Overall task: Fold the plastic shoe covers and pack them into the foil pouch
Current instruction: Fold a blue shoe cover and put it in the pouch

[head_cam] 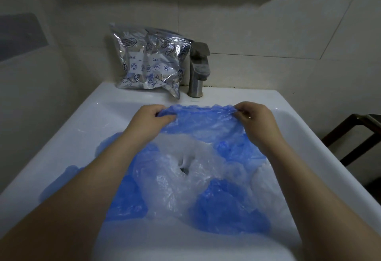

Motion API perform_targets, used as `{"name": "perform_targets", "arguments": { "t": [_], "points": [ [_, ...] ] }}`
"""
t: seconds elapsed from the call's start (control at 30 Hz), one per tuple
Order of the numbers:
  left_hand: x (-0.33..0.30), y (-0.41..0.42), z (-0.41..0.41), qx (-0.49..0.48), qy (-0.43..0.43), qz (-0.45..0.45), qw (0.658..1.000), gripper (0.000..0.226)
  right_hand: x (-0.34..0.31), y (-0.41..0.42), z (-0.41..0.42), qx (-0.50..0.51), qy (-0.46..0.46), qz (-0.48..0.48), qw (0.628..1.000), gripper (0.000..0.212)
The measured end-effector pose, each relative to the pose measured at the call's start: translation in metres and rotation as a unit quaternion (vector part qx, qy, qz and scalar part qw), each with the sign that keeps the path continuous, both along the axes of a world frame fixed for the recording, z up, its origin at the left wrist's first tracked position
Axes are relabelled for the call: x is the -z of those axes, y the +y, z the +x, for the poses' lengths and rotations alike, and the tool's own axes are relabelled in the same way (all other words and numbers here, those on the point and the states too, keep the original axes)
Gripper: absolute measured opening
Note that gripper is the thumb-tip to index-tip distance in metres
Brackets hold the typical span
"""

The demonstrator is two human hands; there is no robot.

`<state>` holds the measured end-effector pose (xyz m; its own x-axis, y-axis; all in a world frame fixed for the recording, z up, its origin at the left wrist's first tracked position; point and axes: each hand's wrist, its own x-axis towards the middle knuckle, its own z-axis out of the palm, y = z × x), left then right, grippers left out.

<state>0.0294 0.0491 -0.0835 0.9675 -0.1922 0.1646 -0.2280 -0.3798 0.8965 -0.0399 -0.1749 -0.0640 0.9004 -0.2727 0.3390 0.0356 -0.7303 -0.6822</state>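
Blue shoe cover (203, 119) stretched out over far side of white sink (115, 104), both hands on it. Left hand (153, 117) pinches left end of elastic edge, right hand (254, 116) pinches right end, fingers curled. More covers (228, 207), blue and clear, piled loose in basin. Foil pouch (148, 61) upright at sink's back edge, just beside faucet (199, 69), leaning on tiled wall.
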Motion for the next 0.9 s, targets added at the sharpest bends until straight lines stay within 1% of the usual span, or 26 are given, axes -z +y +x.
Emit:
{"name": "perform_targets", "arguments": {
  "t": [0.03, 0.07, 0.1, 0.13, 0.17, 0.23, 0.27, 0.3, 0.37, 0.4, 0.43, 0.5, 0.53, 0.57, 0.6, 0.67, 0.73, 0.77, 0.83, 0.87, 0.9],
  "points": [
    [0.001, -0.002, 0.002, -0.023, 0.047, -0.073, 0.996, 0.013, 0.000, 0.002, -0.001, -0.013, 0.012, 0.065, 0.998, 0.016],
    [-0.001, -0.004, 0.003, -0.041, 0.114, -0.168, 0.978, 0.012, -0.001, 0.004, -0.003, -0.034, 0.026, 0.154, 0.987, 0.020],
    [-0.004, -0.005, 0.003, -0.046, 0.182, -0.264, 0.946, 0.014, -0.002, 0.004, -0.004, -0.059, 0.042, 0.251, 0.965, 0.023],
    [-0.007, -0.005, 0.002, -0.032, 0.240, -0.347, 0.906, 0.016, -0.003, 0.005, -0.005, -0.078, 0.059, 0.341, 0.935, 0.026],
    [-0.009, -0.004, 0.001, -0.006, 0.278, -0.408, 0.870, 0.017, -0.003, 0.006, -0.005, -0.087, 0.075, 0.417, 0.902, 0.028],
    [-0.012, 0.000, 0.000, 0.056, 0.298, -0.494, 0.815, 0.024, -0.003, 0.007, -0.003, -0.100, 0.095, 0.519, 0.844, 0.032],
    [-0.013, 0.002, -0.001, 0.080, 0.292, -0.519, 0.799, 0.029, -0.003, 0.007, -0.003, -0.112, 0.101, 0.549, 0.822, 0.035],
    [-0.014, 0.002, -0.003, 0.096, 0.286, -0.529, 0.793, 0.031, -0.003, 0.007, -0.002, -0.127, 0.107, 0.571, 0.804, 0.038],
    [-0.017, -0.001, -0.006, 0.113, 0.286, -0.518, 0.798, 0.031, -0.004, 0.006, -0.005, -0.151, 0.131, 0.593, 0.780, 0.039],
    [-0.018, -0.003, -0.007, 0.112, 0.288, -0.510, 0.802, 0.030, -0.006, 0.005, -0.007, -0.155, 0.149, 0.595, 0.775, 0.034],
    [-0.019, -0.004, -0.008, 0.104, 0.289, -0.503, 0.808, 0.031, -0.007, 0.003, -0.009, -0.156, 0.168, 0.588, 0.775, 0.029],
    [-0.018, -0.005, -0.006, 0.080, 0.286, -0.489, 0.820, 0.030, -0.009, -0.001, -0.012, -0.169, 0.197, 0.553, 0.792, 0.020],
    [-0.018, -0.005, -0.006, 0.071, 0.284, -0.484, 0.825, 0.028, -0.009, -0.003, -0.013, -0.185, 0.204, 0.544, 0.793, 0.018],
    [-0.019, -0.005, -0.006, 0.068, 0.283, -0.483, 0.826, 0.027, -0.007, -0.005, -0.014, -0.204, 0.203, 0.550, 0.784, 0.019],
    [-0.020, -0.006, -0.007, 0.068, 0.283, -0.486, 0.824, 0.027, -0.006, -0.006, -0.014, -0.221, 0.191, 0.568, 0.769, 0.025],
    [-0.020, -0.009, -0.008, 0.084, 0.278, -0.491, 0.821, 0.032, -0.002, -0.007, -0.013, -0.246, 0.145, 0.623, 0.728, 0.036],
    [-0.021, -0.013, -0.013, 0.102, 0.278, -0.470, 0.831, 0.031, 0.000, -0.005, -0.011, -0.263, 0.093, 0.664, 0.694, 0.038],
    [-0.020, -0.015, -0.015, 0.098, 0.281, -0.454, 0.840, 0.028, -0.001, -0.001, -0.011, -0.270, 0.076, 0.672, 0.685, 0.035],
    [-0.020, -0.017, -0.016, 0.074, 0.283, -0.440, 0.849, 0.024, -0.006, 0.006, -0.011, -0.270, 0.040, 0.688, 0.673, 0.016],
    [-0.020, -0.017, -0.015, 0.055, 0.274, -0.434, 0.856, 0.022, -0.010, 0.008, -0.012, -0.252, 0.013, 0.698, 0.671, 0.010],
    [-0.020, -0.018, -0.013, 0.032, 0.258, -0.417, 0.871, 0.019, -0.015, 0.010, -0.013, -0.231, -0.020, 0.699, 0.677, 0.010]
  ]
}}
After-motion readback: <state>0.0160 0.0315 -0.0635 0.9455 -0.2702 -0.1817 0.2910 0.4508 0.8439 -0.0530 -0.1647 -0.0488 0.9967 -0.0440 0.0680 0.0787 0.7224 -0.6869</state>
